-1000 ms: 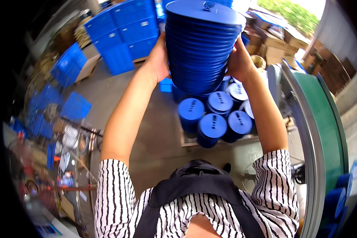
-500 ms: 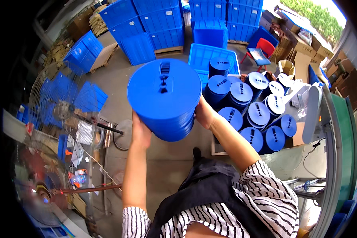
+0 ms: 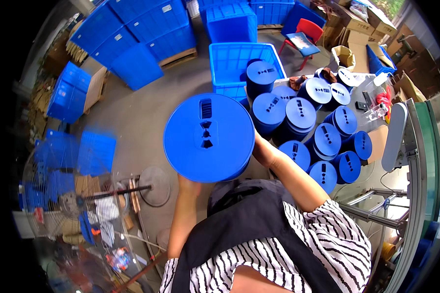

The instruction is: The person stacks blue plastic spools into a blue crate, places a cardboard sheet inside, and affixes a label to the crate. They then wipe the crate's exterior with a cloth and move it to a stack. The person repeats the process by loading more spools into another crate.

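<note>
A tall stack of round blue plastic discs (image 3: pixel 186 146) is held up in front of me, its top disc facing me with a slotted window and small cut-outs near the middle. My left hand (image 3: pixel 188 184) supports it from below at the near left, most of its fingers hidden under the stack. On the right side my right hand (image 3: pixel 263 149) grips the edge, its fingertips hidden behind the discs. To the right, several similar stacks of blue discs (image 3: pixel 300 115) stand close together on a table.
An open blue crate (image 3: pixel 220 63) stands beyond the stacks. Piled blue crates (image 3: pixel 154 24) fill the back left. A standing fan (image 3: pixel 71 202) and its round base (image 3: pixel 155 185) are at the left. A red chair (image 3: pixel 309 31) sits at the back, and a metal frame (image 3: pixel 415 195) rises at the right.
The view has turned and tilted. The held stack has come nearer my body and tipped so its top faces me more squarely; both hands still hold it.
</note>
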`<state>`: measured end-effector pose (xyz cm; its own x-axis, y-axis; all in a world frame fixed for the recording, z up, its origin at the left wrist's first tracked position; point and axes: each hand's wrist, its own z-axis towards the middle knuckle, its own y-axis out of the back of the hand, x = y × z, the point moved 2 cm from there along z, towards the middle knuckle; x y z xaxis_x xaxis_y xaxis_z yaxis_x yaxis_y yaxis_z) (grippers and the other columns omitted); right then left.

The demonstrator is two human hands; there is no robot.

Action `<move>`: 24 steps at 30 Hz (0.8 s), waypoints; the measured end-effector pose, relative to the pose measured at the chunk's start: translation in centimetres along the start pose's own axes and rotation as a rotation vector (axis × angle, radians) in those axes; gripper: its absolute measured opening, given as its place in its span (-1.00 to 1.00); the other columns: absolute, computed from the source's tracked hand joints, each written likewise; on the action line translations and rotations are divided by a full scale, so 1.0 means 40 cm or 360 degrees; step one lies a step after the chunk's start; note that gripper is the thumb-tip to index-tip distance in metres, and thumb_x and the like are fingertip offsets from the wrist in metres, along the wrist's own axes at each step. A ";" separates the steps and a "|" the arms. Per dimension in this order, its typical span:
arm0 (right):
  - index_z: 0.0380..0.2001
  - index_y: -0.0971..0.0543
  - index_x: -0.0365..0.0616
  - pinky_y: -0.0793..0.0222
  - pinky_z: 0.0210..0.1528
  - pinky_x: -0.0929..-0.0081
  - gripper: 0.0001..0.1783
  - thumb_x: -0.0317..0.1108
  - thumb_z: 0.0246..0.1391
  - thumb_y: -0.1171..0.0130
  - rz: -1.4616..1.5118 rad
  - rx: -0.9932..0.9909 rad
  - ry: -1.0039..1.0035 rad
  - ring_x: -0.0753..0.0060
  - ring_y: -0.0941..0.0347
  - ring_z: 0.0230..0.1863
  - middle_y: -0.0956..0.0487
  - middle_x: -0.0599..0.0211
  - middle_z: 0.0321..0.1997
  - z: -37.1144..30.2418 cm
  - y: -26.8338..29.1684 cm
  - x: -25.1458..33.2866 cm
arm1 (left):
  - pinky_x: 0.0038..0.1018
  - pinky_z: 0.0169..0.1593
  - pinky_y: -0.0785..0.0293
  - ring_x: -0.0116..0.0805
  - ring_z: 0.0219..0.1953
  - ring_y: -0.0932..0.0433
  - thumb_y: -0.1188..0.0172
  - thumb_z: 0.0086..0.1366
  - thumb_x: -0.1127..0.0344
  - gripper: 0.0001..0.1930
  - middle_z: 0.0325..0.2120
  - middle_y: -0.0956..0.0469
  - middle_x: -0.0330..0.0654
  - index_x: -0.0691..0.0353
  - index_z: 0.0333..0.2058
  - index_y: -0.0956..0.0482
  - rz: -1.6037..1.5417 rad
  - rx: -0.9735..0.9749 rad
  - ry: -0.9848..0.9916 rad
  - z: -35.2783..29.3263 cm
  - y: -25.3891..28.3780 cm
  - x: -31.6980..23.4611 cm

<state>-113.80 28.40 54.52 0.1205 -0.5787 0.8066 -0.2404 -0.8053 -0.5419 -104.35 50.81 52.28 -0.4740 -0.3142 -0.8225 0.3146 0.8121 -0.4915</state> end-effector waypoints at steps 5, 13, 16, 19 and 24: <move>0.38 0.03 0.13 0.21 0.40 0.18 -0.16 0.33 0.19 0.19 0.0133 -0.0204 0.0041 0.28 0.09 0.41 -0.06 0.33 0.41 0.126 0.023 0.046 | -0.31 0.17 -0.34 -0.27 0.15 -0.35 0.11 0.41 0.02 -0.47 0.11 -0.37 -0.15 0.25 0.20 -0.24 0.0045 0.0197 0.0156 0.232 0.001 -0.036; 0.20 -0.33 -0.08 -0.23 0.16 0.33 -0.34 0.14 0.19 0.04 0.0238 -0.0879 0.0255 0.40 -0.31 0.14 -0.42 0.32 0.15 0.295 0.110 0.111 | -0.34 0.25 -0.18 -0.30 0.22 -0.25 0.16 0.39 -0.15 -0.34 0.20 -0.27 -0.18 0.22 0.26 -0.15 0.0069 0.0983 0.0260 0.625 -0.113 -0.075; 0.11 -0.41 -0.08 -0.31 0.06 0.35 -0.41 0.09 0.15 -0.02 0.0280 -0.1144 0.0290 0.40 -0.40 0.02 -0.49 0.36 0.02 0.312 0.172 0.191 | -0.33 0.32 -0.03 -0.30 0.29 -0.14 0.19 0.37 -0.22 -0.29 0.25 -0.20 -0.18 0.17 0.29 -0.10 0.0131 0.0962 0.0592 0.746 -0.238 -0.087; 0.05 -0.46 -0.06 -0.32 0.02 0.36 -0.44 0.09 0.13 -0.03 0.0342 -0.1397 0.0375 0.39 -0.43 -0.03 -0.52 0.36 -0.04 0.330 0.263 0.272 | -0.33 0.37 0.14 -0.32 0.35 -0.01 0.18 0.36 -0.25 -0.27 0.31 -0.09 -0.21 0.13 0.32 -0.06 0.0131 0.1046 0.0792 0.856 -0.415 -0.086; 0.09 -0.43 -0.02 -0.19 0.13 0.33 -0.37 0.22 0.15 0.06 0.0309 -0.1450 0.0564 0.40 -0.36 0.07 -0.49 0.36 0.04 0.385 0.483 0.455 | -0.34 0.37 0.16 -0.26 0.36 0.02 0.13 0.33 -0.27 -0.23 0.33 -0.06 -0.16 0.15 0.32 -0.07 0.0105 0.1257 0.0791 1.071 -0.670 0.004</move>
<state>-101.41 0.34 55.08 -0.2582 -0.4988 0.8274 -0.8907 -0.2087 -0.4038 -77.61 7.94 53.06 -0.6749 0.1150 -0.7289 0.7349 0.1939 -0.6499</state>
